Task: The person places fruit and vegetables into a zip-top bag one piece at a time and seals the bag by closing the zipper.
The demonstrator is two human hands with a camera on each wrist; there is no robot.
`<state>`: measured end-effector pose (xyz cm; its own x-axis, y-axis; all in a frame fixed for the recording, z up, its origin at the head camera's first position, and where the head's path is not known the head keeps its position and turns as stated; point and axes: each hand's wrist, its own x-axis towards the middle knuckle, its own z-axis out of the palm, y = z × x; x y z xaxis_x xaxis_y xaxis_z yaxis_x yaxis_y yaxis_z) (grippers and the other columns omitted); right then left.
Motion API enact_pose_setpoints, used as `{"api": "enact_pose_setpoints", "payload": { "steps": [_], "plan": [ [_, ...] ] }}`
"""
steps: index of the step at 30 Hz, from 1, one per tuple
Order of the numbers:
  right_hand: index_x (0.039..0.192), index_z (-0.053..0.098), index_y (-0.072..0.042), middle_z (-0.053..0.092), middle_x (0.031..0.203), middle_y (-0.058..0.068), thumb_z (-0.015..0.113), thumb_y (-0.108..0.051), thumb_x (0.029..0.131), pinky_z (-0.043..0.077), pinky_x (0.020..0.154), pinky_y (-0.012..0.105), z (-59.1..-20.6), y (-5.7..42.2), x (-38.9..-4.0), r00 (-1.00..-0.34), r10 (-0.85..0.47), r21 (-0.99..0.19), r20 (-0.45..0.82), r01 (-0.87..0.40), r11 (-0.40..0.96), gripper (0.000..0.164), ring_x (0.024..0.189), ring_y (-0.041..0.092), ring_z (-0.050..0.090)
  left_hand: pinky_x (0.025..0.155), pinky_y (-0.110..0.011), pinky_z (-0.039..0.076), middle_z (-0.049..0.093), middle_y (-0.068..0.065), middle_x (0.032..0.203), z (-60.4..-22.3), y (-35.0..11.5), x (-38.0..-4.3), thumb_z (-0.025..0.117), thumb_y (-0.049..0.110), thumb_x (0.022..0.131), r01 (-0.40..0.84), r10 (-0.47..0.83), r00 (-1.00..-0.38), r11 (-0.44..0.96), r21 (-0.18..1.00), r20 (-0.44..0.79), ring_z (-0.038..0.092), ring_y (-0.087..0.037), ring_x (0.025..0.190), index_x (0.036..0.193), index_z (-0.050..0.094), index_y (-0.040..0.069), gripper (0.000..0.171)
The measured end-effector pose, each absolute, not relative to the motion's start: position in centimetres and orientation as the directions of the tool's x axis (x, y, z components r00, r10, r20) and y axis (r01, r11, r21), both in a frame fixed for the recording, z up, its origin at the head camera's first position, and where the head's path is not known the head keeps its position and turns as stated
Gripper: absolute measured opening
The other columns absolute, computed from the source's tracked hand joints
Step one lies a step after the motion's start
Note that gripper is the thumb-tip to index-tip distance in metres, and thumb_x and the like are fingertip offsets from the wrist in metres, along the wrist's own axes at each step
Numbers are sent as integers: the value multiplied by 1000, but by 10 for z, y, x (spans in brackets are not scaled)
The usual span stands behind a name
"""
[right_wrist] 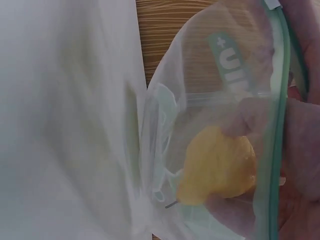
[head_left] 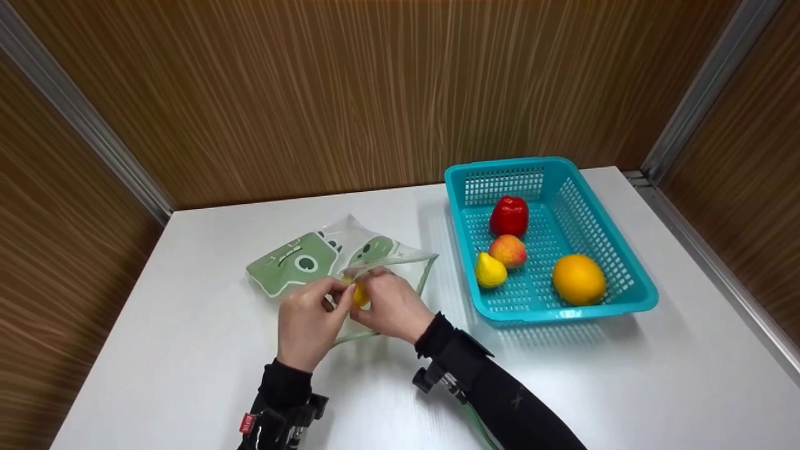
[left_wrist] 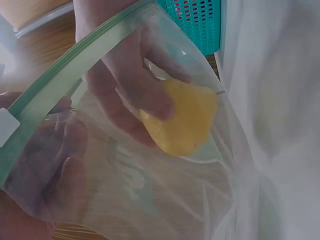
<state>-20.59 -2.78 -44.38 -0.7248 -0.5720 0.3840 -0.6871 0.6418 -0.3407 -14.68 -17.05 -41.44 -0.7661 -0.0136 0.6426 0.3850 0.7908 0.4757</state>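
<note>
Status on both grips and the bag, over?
Left grip holds bag at its rim. Right grip holds yellow fruit inside it. No obstruction seen.

This looks like a work booth or test station, nearer to a lab than to a home. The white bench [head_left: 187,312] stands in a bay: a brown wood-grain back wall [head_left: 312,94] runs along its far edge, with matching side panels [head_left: 62,219] at left and right and grey metal strips [head_left: 81,111] down the corners between them. The person wears black sleeves [head_left: 519,400] with small devices [head_left: 456,382] fixed at both wrists, and a green cord [head_left: 480,426] shows beside the right forearm. Only the teal basket [head_left: 462,250] of fruit [head_left: 579,280] and the zip bag [head_left: 325,253] would suit a kitchen.
</note>
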Motion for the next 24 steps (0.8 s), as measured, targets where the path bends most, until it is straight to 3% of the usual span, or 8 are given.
{"api": "enact_pose_setpoints", "payload": {
  "steps": [7, 14, 24],
  "plan": [
    [120, 62, -9, 68, 114, 5, 67, -27, 85, 54, 84, 29, -456, -32, -208, -716, -592, -308, 371, -696, 649, 40, 103, 19, 63, 52, -17, 45, 66, 3, 65, -415, -170, -147, 72, 18, 83, 379, -28, -782, 772, 511, 622, 59, -11, 57, 77, 70, 13, 8],
    [128, 57, -14, 62, 127, 3, 66, -31, 87, 53, 91, 33, -449, -19, -203, -738, -595, -337, 318, -675, 656, 45, 116, 19, 60, 52, -17, 43, 65, 4, 64, -414, -173, -148, 73, 18, 82, 353, -47, -785, 786, 508, 617, 58, -10, 56, 76, 70, 13, 9],
    [123, 60, -21, 62, 124, -1, 65, -37, 87, 56, 85, 31, -426, 22, -182, -730, -638, -338, 247, -682, 649, 39, 108, 17, 59, 53, -18, 46, 66, 3, 67, -412, -178, -148, 73, 19, 82, 326, -71, -797, 785, 526, 600, 57, -8, 58, 78, 71, 13, 8]
  ]
}}
